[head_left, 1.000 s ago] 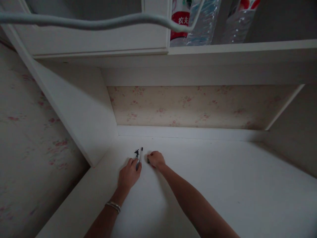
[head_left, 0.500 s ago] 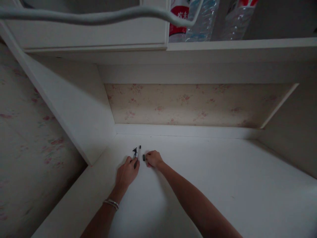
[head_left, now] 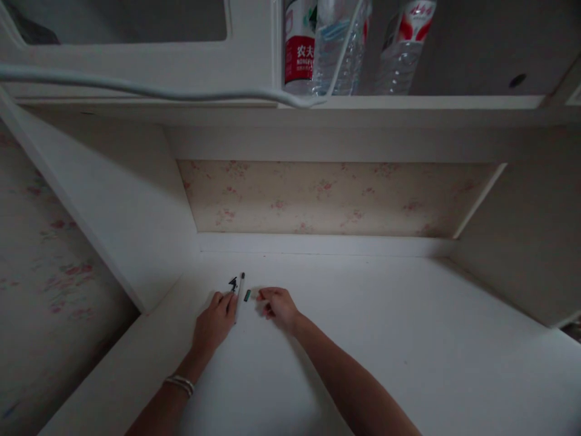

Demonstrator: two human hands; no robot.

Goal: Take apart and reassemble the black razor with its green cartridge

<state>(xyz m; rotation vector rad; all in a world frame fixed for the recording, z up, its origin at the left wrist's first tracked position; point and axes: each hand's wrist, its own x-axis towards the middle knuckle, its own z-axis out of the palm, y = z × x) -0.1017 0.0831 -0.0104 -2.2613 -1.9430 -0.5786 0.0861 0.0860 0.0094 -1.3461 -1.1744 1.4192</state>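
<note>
My left hand (head_left: 215, 321) rests on the white desk, its fingertips at a slim pen (head_left: 240, 293) with a dark end and at a small black and metallic object (head_left: 233, 282) whose lower part the fingers cover. I cannot make out that object's kind. Just right of the pen lies a small dark green block (head_left: 247, 295), flat and apart from both hands. My right hand (head_left: 279, 307) is a short way to its right, index finger stretched towards it and the other fingers loosely bent, with nothing visible in them.
The white desk top (head_left: 327, 339) runs back to a low ledge (head_left: 318, 244) below flowered wallpaper. A white side panel (head_left: 113, 212) stands at the left. Overhead is a shelf (head_left: 408, 103) with plastic bottles (head_left: 299, 57). A pale curved cable or tube (head_left: 181, 95) crosses in front.
My right hand has let go of the green block and drawn slightly right. The pen now lies beside my left fingers. The view has shifted, showing more of the upper shelf.
</note>
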